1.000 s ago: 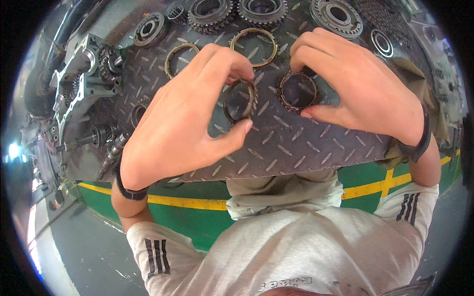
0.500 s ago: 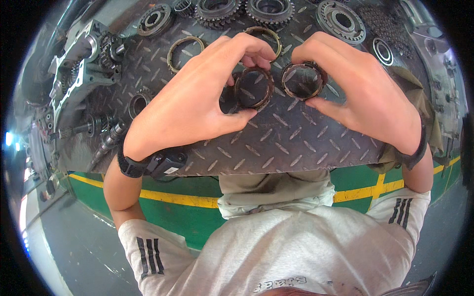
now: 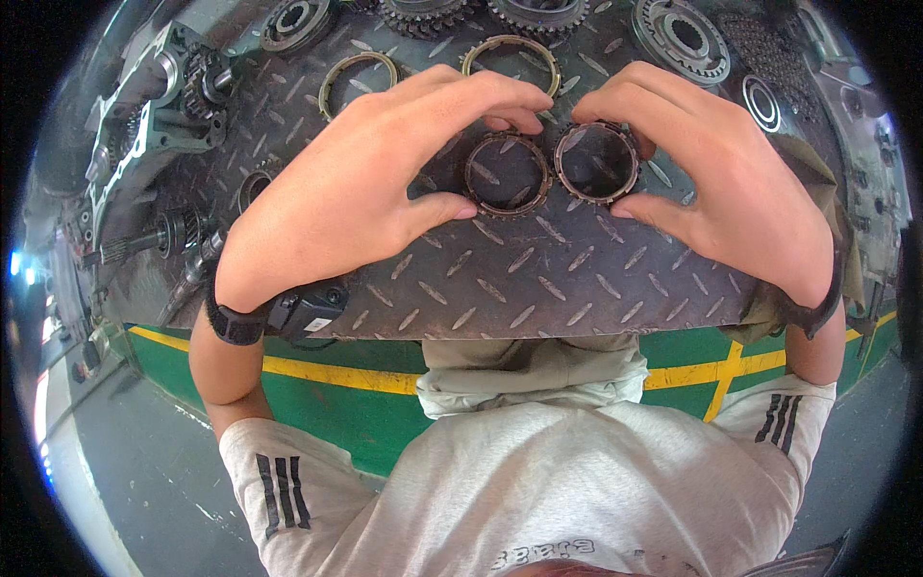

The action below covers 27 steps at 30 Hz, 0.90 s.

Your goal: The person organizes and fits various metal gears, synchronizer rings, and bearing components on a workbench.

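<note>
Two small dark toothed synchronizer rings lie side by side, close together, on the metal tabletop between my hands. My left hand [image 3: 375, 183] is curled round the left synchronizer ring [image 3: 511, 213], its thumb at the near-left rim and fingertips at the far rim. Around the right synchronizer ring [image 3: 567, 188] curves my right hand [image 3: 716, 178], thumb at the near-right edge and fingers at the far-right side; some of those fingers are hidden. Just beyond my hands lie two larger brass-coloured rings, one at left [image 3: 358, 58] and one at centre [image 3: 510, 40], the latter close to my left fingertips.
The diamond-plate tabletop [image 3: 538, 298] ends at a near edge before my body. Gears [image 3: 538, 17] and a splined hub [image 3: 681, 40] line the far side. At left stand a gearbox housing [image 3: 154, 135] and a splined shaft [image 3: 144, 242]. Olive cloth [image 3: 808, 163] lies at right.
My left hand has shifted left a little, its fingers slightly wider. The left ring has gone from tilted to flat, next to the right one. More of the central brass ring shows.
</note>
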Each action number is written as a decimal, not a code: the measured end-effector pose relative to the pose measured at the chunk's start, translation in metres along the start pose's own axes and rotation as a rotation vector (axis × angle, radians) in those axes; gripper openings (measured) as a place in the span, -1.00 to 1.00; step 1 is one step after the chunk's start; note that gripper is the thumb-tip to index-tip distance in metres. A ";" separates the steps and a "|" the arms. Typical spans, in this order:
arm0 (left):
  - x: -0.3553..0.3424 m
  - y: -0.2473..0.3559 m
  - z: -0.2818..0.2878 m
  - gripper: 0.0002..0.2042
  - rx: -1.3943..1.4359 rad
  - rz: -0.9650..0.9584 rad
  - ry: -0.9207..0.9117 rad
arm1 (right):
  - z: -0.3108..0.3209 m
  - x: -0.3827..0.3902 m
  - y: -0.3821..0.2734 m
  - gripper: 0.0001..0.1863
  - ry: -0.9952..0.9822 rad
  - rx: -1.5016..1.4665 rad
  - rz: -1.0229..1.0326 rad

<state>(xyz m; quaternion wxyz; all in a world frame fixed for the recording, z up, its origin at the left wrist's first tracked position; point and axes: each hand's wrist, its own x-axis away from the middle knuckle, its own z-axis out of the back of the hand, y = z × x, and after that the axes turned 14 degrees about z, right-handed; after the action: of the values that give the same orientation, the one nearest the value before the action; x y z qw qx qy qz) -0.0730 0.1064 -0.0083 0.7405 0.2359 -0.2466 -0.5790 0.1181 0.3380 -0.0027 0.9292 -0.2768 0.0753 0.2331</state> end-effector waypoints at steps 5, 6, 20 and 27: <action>0.001 -0.002 0.002 -0.26 0.021 0.038 -0.002 | 0.001 -0.002 0.000 -0.28 -0.041 0.008 -0.013; 0.001 -0.002 0.002 -0.27 0.044 0.042 -0.004 | 0.001 -0.003 0.000 -0.29 -0.044 0.009 -0.011; -0.002 -0.010 -0.002 -0.23 0.076 0.012 0.019 | -0.003 0.001 -0.001 -0.26 -0.120 0.077 -0.058; -0.001 -0.011 -0.001 -0.25 0.061 0.038 -0.006 | 0.003 -0.003 -0.006 -0.27 -0.122 0.044 -0.057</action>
<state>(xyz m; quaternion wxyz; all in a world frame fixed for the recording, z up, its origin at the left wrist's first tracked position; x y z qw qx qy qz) -0.0803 0.1046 -0.0160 0.7430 0.2520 -0.2710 -0.5577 0.1186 0.3341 0.0034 0.9441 -0.2438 0.0158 0.2213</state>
